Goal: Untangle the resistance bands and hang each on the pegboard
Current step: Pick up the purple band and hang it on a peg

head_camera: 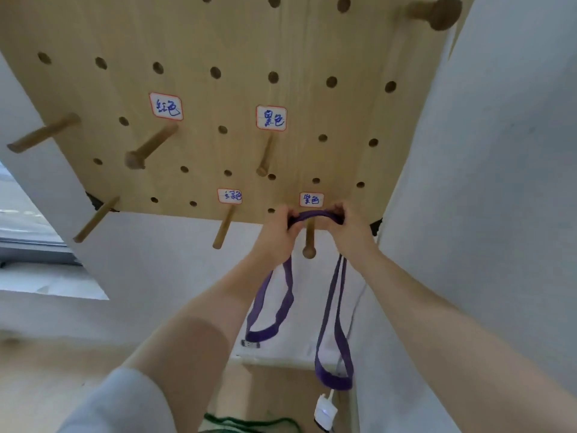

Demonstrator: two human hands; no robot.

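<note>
A purple resistance band is draped over the wooden peg under the purple-labelled sticker at the lower right of the wooden pegboard. My left hand grips the band just left of that peg. My right hand grips it just right of the peg. Two folded loops hang down below my hands, one on each side. A green band lies on the floor at the bottom edge, partly hidden.
Other bare wooden pegs stick out under labels: red label peg, black label peg, green label peg. White walls flank the board. A white plug adapter hangs on a cable low at the right.
</note>
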